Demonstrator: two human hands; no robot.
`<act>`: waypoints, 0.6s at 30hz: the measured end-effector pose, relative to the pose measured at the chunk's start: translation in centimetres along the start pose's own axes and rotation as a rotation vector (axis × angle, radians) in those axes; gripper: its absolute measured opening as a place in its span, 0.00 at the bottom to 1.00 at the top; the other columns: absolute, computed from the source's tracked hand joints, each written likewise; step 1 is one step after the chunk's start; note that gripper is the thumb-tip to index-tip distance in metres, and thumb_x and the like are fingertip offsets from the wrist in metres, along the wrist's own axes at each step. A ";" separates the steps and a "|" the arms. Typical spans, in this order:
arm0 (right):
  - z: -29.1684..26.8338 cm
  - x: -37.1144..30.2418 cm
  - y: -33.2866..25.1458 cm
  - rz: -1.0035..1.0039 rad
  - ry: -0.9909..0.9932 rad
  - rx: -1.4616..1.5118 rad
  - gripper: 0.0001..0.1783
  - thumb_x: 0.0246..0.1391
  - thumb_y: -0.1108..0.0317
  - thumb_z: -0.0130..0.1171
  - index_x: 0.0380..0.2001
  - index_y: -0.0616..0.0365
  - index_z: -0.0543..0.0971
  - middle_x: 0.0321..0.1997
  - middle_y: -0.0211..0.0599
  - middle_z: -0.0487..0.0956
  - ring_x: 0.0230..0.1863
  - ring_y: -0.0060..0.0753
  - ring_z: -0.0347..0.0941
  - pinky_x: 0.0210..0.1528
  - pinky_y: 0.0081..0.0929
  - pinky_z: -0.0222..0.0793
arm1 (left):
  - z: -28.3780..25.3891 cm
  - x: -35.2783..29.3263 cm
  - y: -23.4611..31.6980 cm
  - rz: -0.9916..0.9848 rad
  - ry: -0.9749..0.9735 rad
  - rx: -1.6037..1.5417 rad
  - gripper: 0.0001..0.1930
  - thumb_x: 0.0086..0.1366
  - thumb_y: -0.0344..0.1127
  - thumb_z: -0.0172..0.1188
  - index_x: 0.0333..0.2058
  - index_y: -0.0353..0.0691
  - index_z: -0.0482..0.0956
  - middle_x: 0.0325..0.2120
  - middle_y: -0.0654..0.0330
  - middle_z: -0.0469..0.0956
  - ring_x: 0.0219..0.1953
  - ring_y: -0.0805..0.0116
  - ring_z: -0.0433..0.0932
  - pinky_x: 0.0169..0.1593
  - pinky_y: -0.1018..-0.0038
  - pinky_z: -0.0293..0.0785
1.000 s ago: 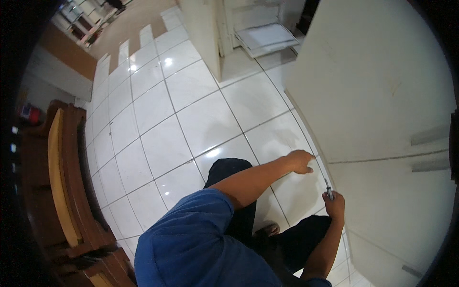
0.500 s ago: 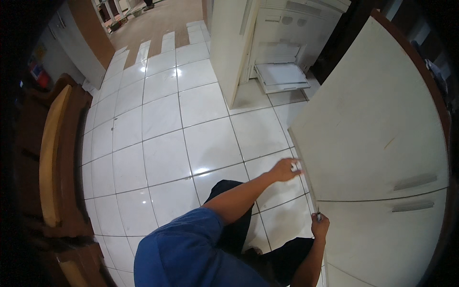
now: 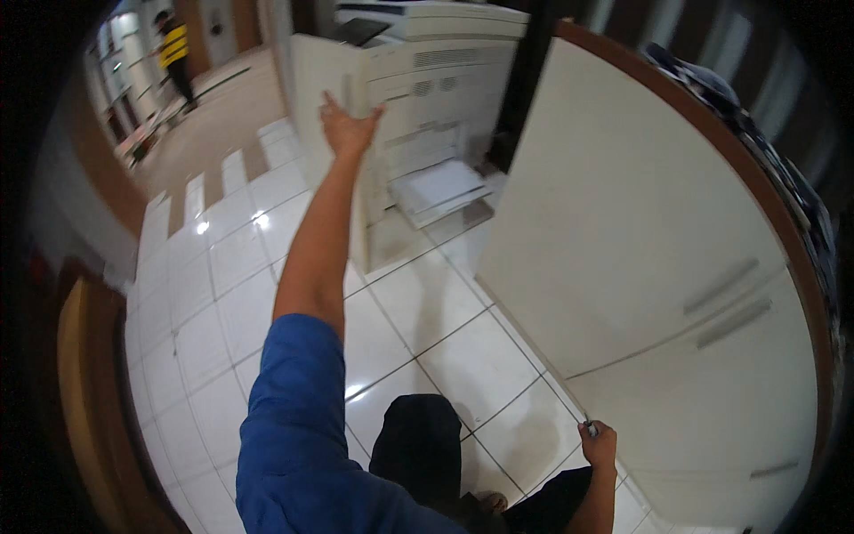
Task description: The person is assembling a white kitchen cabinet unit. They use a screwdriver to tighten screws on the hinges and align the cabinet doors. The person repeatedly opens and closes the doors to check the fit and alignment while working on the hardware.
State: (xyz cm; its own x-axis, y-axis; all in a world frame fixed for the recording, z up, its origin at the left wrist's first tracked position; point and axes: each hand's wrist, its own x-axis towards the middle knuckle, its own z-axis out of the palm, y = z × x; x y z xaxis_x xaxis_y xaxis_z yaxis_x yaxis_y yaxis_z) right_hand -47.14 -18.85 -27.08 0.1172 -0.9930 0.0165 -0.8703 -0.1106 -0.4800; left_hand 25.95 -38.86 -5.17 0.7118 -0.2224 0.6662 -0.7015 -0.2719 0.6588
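My left hand is stretched far forward with thumb and fingers apart. It appears in front of the upright cream panel beside a pale printer-like machine; whether it touches the panel I cannot tell. Nothing shows in its grasp. Low at the right, my right hand is closed round a small grey tool with a thin tip pointing up. That tip is close to the edge of the cream cabinet, near the seam between two doors. Most of the tool is hidden by my fingers.
A tray with white paper sticks out low from the machine. Folded cloth lies on the cabinet's brown top. Wooden furniture stands at the left on white tiles. Far off is a person in a yellow vest.
My left hand has swung forward and left, away from the cabinet's edge; the small white thing in it before no longer shows. My right hand stays by the cabinet. The view has tilted up.
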 end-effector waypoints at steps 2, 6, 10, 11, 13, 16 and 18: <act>-1.3 -1.6 -0.1 0.120 0.001 -0.016 0.16 0.51 0.58 0.67 0.27 0.63 0.82 0.19 0.51 0.76 0.21 0.49 0.73 0.28 0.41 0.67 | 0.3 2.5 -1.3 0.005 -0.010 0.024 0.69 0.40 0.63 0.77 0.70 0.32 0.43 0.63 0.32 0.58 0.67 0.41 0.57 0.68 0.58 0.58; -3.3 -4.1 1.8 0.166 0.123 -0.072 0.17 0.50 0.57 0.67 0.27 0.63 0.82 0.20 0.53 0.77 0.22 0.54 0.74 0.28 0.43 0.68 | 1.8 4.7 -1.4 -0.083 -0.209 0.112 0.65 0.46 0.55 0.76 0.71 0.36 0.39 0.47 0.39 0.79 0.51 0.46 0.78 0.55 0.60 0.73; -4.6 -5.9 1.7 0.232 0.097 -0.053 0.18 0.50 0.56 0.68 0.28 0.63 0.82 0.24 0.55 0.79 0.27 0.55 0.76 0.33 0.44 0.71 | 2.1 5.9 -3.1 0.097 -0.206 0.160 0.44 0.48 0.48 0.74 0.60 0.32 0.66 0.46 0.39 0.78 0.50 0.42 0.78 0.54 0.58 0.74; -4.7 -6.1 1.7 0.249 0.094 -0.060 0.18 0.50 0.56 0.68 0.28 0.63 0.82 0.24 0.55 0.79 0.28 0.56 0.77 0.34 0.44 0.72 | 1.7 6.0 -3.4 0.084 -0.188 0.172 0.41 0.48 0.47 0.73 0.59 0.32 0.69 0.46 0.39 0.78 0.50 0.41 0.78 0.54 0.57 0.74; -5.3 -6.9 2.1 0.294 0.086 -0.092 0.18 0.50 0.55 0.67 0.28 0.63 0.82 0.25 0.55 0.80 0.30 0.58 0.77 0.35 0.45 0.72 | 1.3 4.4 -2.4 0.041 -0.155 0.186 0.38 0.49 0.45 0.71 0.57 0.32 0.71 0.46 0.39 0.78 0.49 0.41 0.78 0.54 0.57 0.74; -5.4 -7.3 2.3 0.319 0.048 -0.088 0.18 0.51 0.54 0.67 0.29 0.61 0.82 0.27 0.54 0.80 0.31 0.60 0.77 0.37 0.46 0.72 | 0.7 3.7 -3.3 0.058 0.052 0.069 0.35 0.48 0.44 0.67 0.54 0.32 0.73 0.48 0.38 0.77 0.50 0.39 0.77 0.54 0.56 0.73; -5.3 -7.1 2.0 0.339 0.019 -0.060 0.18 0.52 0.53 0.66 0.31 0.60 0.82 0.29 0.53 0.81 0.34 0.59 0.77 0.38 0.46 0.73 | 0.2 5.2 -5.3 -0.030 0.099 0.021 0.33 0.47 0.43 0.66 0.52 0.31 0.75 0.48 0.37 0.76 0.49 0.39 0.77 0.53 0.56 0.73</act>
State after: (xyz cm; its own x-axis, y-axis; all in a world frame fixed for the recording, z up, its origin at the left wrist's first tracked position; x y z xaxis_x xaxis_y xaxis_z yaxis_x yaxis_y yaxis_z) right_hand -52.27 -12.24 -23.47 -0.1923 -0.9742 -0.1184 -0.8850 0.2243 -0.4081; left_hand 33.36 -38.74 -5.27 0.7249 -0.1201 0.6784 -0.6782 -0.2972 0.6721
